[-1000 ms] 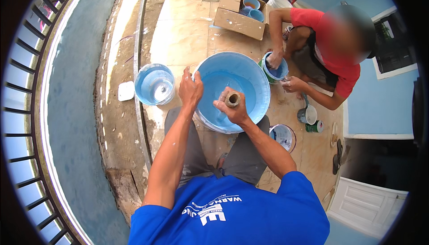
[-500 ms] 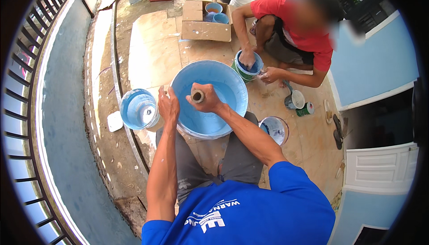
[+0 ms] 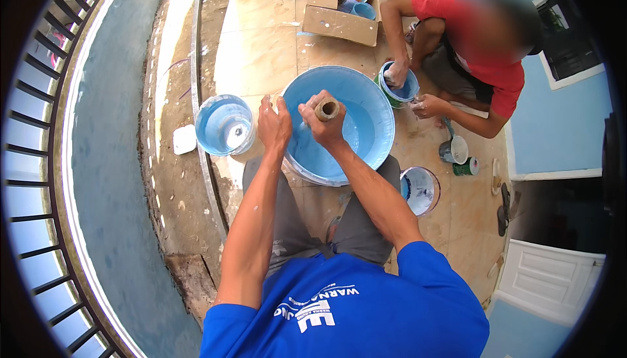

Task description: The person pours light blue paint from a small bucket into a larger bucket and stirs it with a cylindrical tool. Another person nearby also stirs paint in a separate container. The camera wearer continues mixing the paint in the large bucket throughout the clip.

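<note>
A large round tub [image 3: 374,152] holds light blue paint between my knees. My right hand [image 3: 330,128] is wrapped round a thick hollow stick [image 3: 327,108] over the tub; its open round end faces up, and its lower end is hidden by the hand and the paint. At the tub's left rim is my left hand [image 3: 275,127], closed on the edge with its thumb apart from the fingers. Just left of that hand stands a smaller clear bucket [image 3: 208,129], blue with paint inside.
Ahead to the right, a person in a red shirt [image 3: 506,77] crouches, one hand inside a green bucket [image 3: 385,92]. Beyond the tub sits an open cardboard box [image 3: 336,25] with blue containers. A paint-stained bucket [image 3: 428,191] stands by my right knee, a white lid [image 3: 184,139] at left.
The whole view has shifted, so things appear farther right and higher. Relative to the tub, the stick's top end has swung away from me, still in my right hand. My left hand stays at the rim.
</note>
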A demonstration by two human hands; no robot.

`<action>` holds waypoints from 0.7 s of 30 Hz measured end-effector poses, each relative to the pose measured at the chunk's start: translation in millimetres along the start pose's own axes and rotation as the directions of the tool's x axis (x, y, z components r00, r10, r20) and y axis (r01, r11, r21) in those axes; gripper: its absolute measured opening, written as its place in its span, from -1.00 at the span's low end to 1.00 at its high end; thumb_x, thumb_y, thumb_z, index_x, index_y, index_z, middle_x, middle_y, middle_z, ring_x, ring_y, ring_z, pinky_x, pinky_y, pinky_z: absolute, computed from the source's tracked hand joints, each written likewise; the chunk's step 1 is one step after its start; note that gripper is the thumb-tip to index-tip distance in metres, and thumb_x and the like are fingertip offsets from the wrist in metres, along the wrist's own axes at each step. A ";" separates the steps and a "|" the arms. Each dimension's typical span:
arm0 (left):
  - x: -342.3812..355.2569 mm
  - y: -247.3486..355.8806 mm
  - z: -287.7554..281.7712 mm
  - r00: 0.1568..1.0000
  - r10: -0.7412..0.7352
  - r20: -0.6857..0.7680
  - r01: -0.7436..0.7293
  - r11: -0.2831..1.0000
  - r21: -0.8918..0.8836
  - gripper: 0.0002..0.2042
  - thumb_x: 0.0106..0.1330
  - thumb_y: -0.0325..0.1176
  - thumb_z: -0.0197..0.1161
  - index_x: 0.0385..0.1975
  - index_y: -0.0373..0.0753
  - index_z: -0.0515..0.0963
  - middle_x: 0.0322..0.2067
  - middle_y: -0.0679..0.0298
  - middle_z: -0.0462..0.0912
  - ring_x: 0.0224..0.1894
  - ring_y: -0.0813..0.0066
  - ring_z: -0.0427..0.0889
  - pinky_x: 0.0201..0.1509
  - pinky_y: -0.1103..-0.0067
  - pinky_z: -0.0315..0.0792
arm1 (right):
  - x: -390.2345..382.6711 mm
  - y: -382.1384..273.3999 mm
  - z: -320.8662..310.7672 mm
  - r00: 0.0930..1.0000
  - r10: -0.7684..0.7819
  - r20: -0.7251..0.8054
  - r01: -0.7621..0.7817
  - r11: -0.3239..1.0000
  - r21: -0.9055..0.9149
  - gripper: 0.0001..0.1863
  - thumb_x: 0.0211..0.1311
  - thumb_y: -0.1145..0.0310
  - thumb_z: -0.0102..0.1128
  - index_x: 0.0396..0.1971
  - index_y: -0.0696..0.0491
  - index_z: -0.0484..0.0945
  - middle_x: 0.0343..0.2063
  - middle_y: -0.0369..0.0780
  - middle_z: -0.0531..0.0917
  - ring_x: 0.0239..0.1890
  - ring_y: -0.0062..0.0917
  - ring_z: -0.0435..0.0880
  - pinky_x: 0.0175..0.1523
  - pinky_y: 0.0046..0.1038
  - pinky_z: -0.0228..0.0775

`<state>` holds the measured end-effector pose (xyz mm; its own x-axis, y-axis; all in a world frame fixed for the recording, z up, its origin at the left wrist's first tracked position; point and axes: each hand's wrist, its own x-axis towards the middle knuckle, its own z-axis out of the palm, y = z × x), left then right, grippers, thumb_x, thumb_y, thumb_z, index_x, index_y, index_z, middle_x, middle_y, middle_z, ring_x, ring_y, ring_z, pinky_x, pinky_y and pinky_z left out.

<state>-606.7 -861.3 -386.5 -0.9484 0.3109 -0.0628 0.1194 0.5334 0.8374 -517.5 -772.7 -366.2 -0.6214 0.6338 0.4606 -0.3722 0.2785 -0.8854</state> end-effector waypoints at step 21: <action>-1.8 0.6 1.6 0.998 0.048 -0.037 -0.047 0.998 0.049 -0.47 0.49 -0.06 0.05 0.24 -0.39 0.47 0.11 -0.20 0.61 0.15 -0.23 0.59 0.23 0.10 0.44 | 12.4 -5.8 3.4 0.994 -0.102 -0.049 0.101 0.995 -0.007 -0.74 0.18 0.53 0.41 -0.56 0.08 0.46 -0.71 -0.31 0.55 -0.67 -0.68 0.47 -0.54 -0.49 0.33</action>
<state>-604.5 -860.3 -386.8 -0.9516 0.3073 -0.0023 0.1776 0.5559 0.8121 -525.4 -769.0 -355.1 -0.5456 0.6370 0.5445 -0.4284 0.3464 -0.8345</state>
